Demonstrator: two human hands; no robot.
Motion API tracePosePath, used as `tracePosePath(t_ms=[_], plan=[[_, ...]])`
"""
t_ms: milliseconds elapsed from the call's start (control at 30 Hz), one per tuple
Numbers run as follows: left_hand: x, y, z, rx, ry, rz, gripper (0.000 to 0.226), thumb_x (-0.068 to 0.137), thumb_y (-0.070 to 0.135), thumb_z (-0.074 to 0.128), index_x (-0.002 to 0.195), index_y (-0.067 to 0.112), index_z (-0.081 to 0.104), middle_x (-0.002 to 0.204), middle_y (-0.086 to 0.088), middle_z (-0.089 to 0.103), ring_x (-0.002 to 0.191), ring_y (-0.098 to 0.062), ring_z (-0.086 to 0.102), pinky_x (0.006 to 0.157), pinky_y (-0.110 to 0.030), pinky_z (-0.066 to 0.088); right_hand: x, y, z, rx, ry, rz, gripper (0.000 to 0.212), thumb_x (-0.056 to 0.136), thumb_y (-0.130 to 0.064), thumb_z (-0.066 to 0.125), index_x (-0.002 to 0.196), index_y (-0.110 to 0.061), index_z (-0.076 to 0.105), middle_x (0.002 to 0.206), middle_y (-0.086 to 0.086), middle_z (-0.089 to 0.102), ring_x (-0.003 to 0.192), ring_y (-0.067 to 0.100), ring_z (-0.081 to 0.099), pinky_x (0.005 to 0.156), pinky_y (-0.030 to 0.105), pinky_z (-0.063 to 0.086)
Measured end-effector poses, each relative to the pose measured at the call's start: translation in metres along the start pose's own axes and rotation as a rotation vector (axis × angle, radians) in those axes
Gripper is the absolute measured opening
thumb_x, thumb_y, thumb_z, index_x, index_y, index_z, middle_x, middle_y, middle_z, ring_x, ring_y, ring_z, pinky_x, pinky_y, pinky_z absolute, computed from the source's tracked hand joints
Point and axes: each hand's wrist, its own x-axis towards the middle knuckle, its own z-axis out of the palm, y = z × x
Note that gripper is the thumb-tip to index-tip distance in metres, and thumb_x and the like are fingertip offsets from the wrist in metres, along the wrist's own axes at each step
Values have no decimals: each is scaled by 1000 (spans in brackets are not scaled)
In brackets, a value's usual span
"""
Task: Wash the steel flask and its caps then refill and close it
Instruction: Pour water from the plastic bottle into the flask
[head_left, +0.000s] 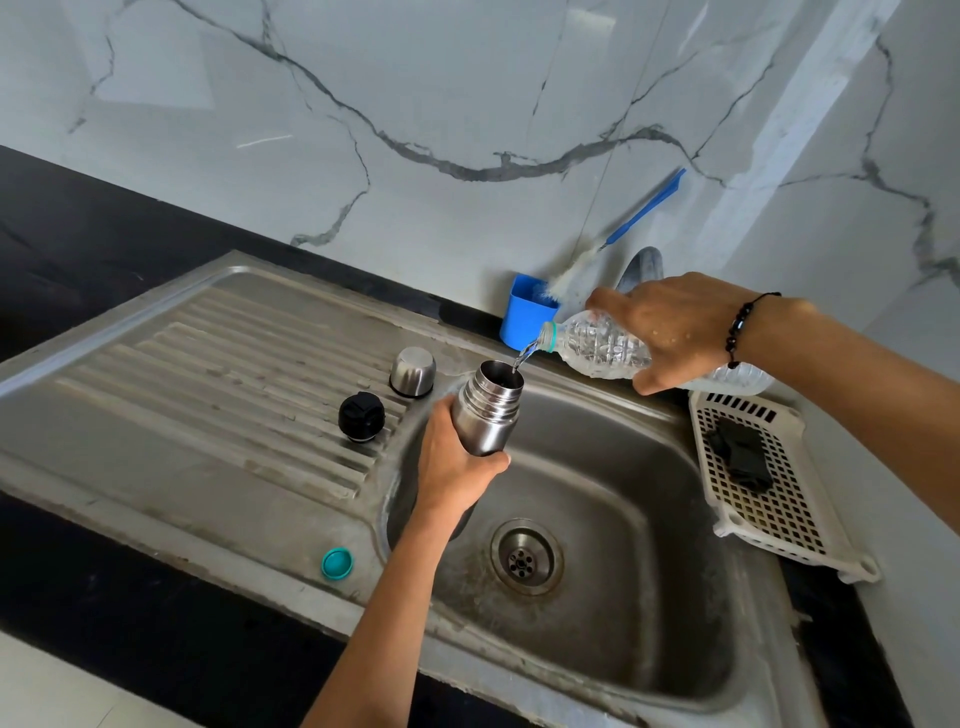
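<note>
Flask: the steel flask (487, 410) is held over the sink basin (613, 519), open mouth up and tilted toward 1 o'clock, at about 11 o'clock from the drain (525, 557)
Left hand: the left hand (451, 467) grips the lower body of the flask, thumb across the front and the other fingers wrapped behind, closed firmly around the steel
Right hand: the right hand (670, 332) clasps a clear plastic bottle (602, 349) around its middle, fingers curled over the top and thumb underneath; a dark bead bracelet (740, 330) sits on the wrist
Water: a thin stream (522, 358) runs from the tipped bottle neck into the flask mouth, neck just above and at 1 o'clock of the rim
Steel cap: the steel cup cap (413, 371) stands rim down on the ribbed draining board (208, 374), at 10 o'clock from the flask
Black cap: the black stopper (361, 417) stands on the same board, just at 8 o'clock of the steel cap, apart from it
Teal cap: a small teal bottle cap (336, 563) lies on the front rim of the sink, at 9 o'clock from the drain
Blue cup: a blue cup (527, 317) holding a blue-handled brush (644, 208) stands by the wall at 12 o'clock from the flask
Basket: a white slotted basket (779, 519) with a dark object (740, 460) inside sits at 3 o'clock of the basin
</note>
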Motion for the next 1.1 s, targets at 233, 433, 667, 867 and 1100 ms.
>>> tracePosePath(t_ms=[233, 433, 667, 867, 1100], plan=[[-1, -1, 2, 16, 1, -2, 82, 53, 12, 83, 125, 22, 45, 111, 1, 60, 95, -18, 61, 82, -36, 52, -3, 1, -1, 1, 2, -9, 73, 77, -38, 71, 132, -15, 29, 62, 0, 48, 54, 11, 43, 48, 23, 31], [-4, 1, 3, 19, 8, 7, 82, 55, 10, 82, 126, 20, 44, 113, 1, 59, 98, -18, 59, 79, -29, 48, -5, -1, -1, -2, 6, -15, 72, 77, -38, 71, 131, -15, 30, 62, -1, 47, 53, 10, 41, 47, 23, 31], [-8, 1, 2, 40, 16, 1, 83, 53, 13, 83, 125, 21, 44, 113, 0, 59, 98, -20, 60, 86, -42, 51, -8, -2, -1, -25, 3, -21, 71, 77, -39, 70, 130, -15, 29, 64, 0, 47, 55, 11, 43, 49, 25, 34], [-11, 3, 3, 30, 25, 1, 80, 54, 11, 82, 124, 20, 45, 111, 0, 59, 97, -19, 60, 84, -37, 51, -9, -3, -2, -29, 12, -29, 71, 77, -39, 70, 130, -15, 28, 64, -1, 47, 55, 11, 42, 48, 24, 31], [-12, 4, 4, 24, 26, -1, 84, 53, 11, 82, 127, 21, 44, 113, 0, 59, 98, -19, 60, 86, -38, 51, -11, -3, -3, -29, 17, -30, 72, 77, -39, 70, 131, -16, 27, 64, -1, 47, 55, 10, 41, 48, 24, 31]])
